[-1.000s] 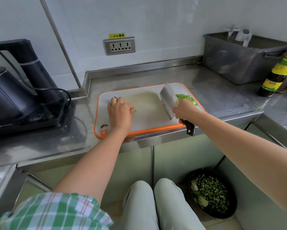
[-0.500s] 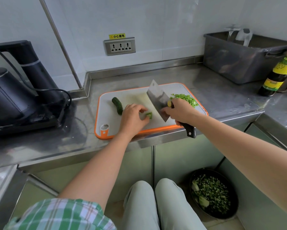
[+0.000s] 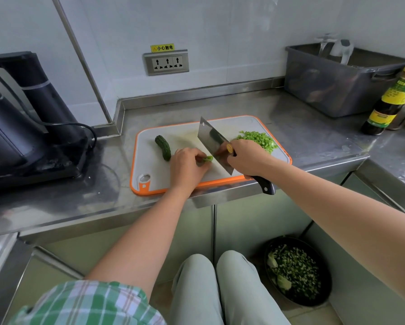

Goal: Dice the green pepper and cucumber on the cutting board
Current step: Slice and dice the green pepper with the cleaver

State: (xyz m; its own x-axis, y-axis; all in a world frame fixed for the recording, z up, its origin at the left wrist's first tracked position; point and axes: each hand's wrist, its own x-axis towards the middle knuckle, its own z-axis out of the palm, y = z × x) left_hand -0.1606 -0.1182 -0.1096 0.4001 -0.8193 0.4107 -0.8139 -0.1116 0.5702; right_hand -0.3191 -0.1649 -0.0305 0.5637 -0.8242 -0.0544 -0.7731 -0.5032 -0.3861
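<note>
A white cutting board with an orange rim (image 3: 149, 184) lies on the steel counter. A short dark green cucumber (image 3: 163, 147) rests on its left part. My left hand (image 3: 187, 165) pinches a small green pepper piece (image 3: 207, 158) against the board. My right hand (image 3: 246, 158) grips the black handle of a cleaver (image 3: 212, 139), whose blade stands just right of the pepper piece, edge down on the board. A pile of diced green pepper (image 3: 257, 139) lies at the board's far right.
A black kettle and base (image 3: 21, 137) stand at the left with a cord. A grey plastic tub (image 3: 342, 78) and a dark sauce bottle (image 3: 391, 99) sit at the right. On the floor below is a black bowl of chopped greens (image 3: 295, 273). A wall socket (image 3: 166, 62) is behind.
My left hand left the cucumber at the board's left and slid right with a small pepper piece. The cleaver swung from the diced pile to beside that piece.
</note>
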